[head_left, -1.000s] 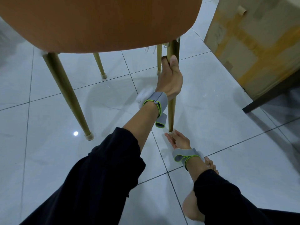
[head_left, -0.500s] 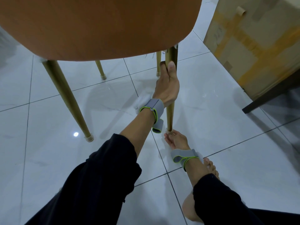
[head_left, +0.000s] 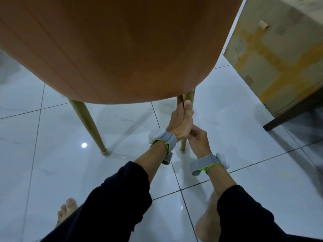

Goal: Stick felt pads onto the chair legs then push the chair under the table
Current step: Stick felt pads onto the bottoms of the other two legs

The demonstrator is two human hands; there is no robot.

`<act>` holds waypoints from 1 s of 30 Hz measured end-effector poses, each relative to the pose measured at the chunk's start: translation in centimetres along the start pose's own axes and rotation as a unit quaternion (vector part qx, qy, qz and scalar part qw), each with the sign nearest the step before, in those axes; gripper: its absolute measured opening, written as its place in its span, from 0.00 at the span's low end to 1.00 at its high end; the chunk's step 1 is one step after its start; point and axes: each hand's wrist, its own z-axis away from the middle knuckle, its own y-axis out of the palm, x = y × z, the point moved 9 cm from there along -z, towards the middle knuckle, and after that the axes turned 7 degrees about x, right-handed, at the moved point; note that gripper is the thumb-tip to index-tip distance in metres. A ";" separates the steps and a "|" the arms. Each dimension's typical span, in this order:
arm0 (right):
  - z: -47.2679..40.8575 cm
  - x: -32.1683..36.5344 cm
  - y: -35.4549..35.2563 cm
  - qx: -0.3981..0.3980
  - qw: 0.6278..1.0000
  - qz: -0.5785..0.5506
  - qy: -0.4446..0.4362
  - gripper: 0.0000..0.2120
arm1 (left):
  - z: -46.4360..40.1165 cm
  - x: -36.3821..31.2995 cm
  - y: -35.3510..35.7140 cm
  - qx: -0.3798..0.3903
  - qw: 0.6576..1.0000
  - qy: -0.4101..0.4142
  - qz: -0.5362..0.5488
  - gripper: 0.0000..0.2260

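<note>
Our right hand (head_left: pixel 198 139) left floor, now curled beside left hand (head_left: pixel 181 122), which still grips chair leg (head_left: pixel 187 98); right's hold unclear.

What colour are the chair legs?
Golden tan, seen best in the head view: the chair legs.

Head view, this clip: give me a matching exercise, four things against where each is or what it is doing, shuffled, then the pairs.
1. left hand
2. right hand
3. cardboard box
4. front left chair leg

A. stands free, foot on the tile
B. grips the right chair leg high, just under the seat
C. sits at upper right
D. holds the same leg lower down

Pairs: 1-B, 2-D, 3-C, 4-A
</note>
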 end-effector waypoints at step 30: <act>18.7 40.3 5.7 -0.211 0.952 0.114 -0.190 0.70 | 24.0 -25.8 -29.8 -0.426 0.903 0.049 -0.007 0.57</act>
